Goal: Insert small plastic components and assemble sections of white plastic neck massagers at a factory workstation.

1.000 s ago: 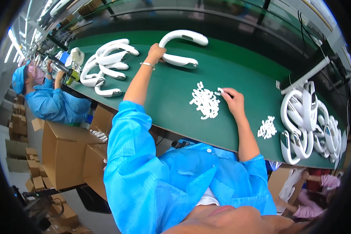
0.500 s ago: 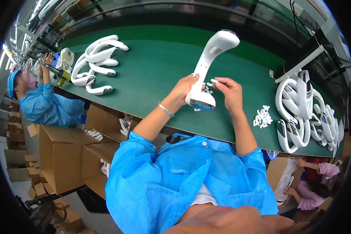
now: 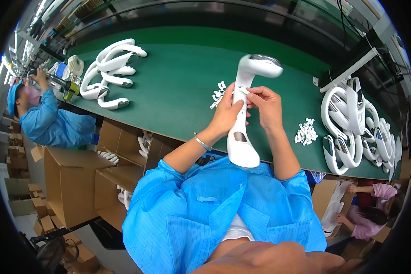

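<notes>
Brown cardboard boxes (image 3: 73, 178) stand open below the near edge of the table, at the person's left; some hold white parts. More flattened cardboard (image 3: 27, 201) lies stacked on the floor further left. No label or sign can be made out.

The work surface is a long green table (image 3: 178, 77) running across the view, with dark shelving behind it. A heap of white curved shells (image 3: 109, 73) lies on it at the left, another heap (image 3: 356, 123) at the right. Two small piles of white clips sit between them — one (image 3: 218, 93) just beyond the left hand, one (image 3: 306, 132) to the right of the right forearm. A co-worker in a blue coat (image 3: 55, 123) works at the far left; another person (image 3: 370, 210) sits at the lower right.

The left hand (image 3: 226, 114) is wrapped around the middle of a white curved shell (image 3: 242, 118), fingers closed on it, holding it upright above the table's near edge and in front of the chest. The right hand (image 3: 265, 105) touches the same shell, thumb and forefinger pinched together against its upper part on a small white piece.

Half a second ago the shell leaned away over the table; now it stands nearly upright, closer to the body, and the left clip pile — then hidden — shows.
</notes>
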Available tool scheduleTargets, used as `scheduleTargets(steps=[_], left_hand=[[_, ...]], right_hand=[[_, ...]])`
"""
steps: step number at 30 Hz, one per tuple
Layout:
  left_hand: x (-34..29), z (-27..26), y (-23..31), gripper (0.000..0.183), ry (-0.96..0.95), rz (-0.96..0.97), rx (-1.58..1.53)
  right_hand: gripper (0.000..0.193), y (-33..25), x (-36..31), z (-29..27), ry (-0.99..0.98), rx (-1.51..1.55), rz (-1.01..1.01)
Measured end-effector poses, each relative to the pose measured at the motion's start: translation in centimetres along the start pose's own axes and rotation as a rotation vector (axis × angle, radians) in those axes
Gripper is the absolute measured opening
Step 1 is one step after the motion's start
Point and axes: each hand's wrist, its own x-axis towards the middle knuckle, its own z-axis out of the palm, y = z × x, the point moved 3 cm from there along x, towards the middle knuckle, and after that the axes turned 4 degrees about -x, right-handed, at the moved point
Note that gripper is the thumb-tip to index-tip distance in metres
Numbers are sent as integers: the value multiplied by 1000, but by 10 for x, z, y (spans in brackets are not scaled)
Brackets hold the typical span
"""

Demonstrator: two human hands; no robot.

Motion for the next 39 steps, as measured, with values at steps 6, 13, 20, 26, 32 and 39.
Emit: scheduleTargets(steps=[6,13,20,26,32,39], left_hand=[[-5,1,-4,45,13,38,73],[-13,6,2,50,-82,147,108],[-12,3,-3,43,-54,278,135],[-15,5,0,40,-32,285,199],[-16,6,-8,38,-21,73,27],[-18,0,-8,37,-74,59,-112]], right_hand=[[10,-6,-13,7,57,-122,-76],[23,-21,-35,15,136,-552,-696],[16,-9,-37,9,93,-597,-701],[37,-9,-33,-1,58,-546,-557],[16,-29,-40,15,89,-379,-397],[14,-13,-45,0,-156,-151,-24]])
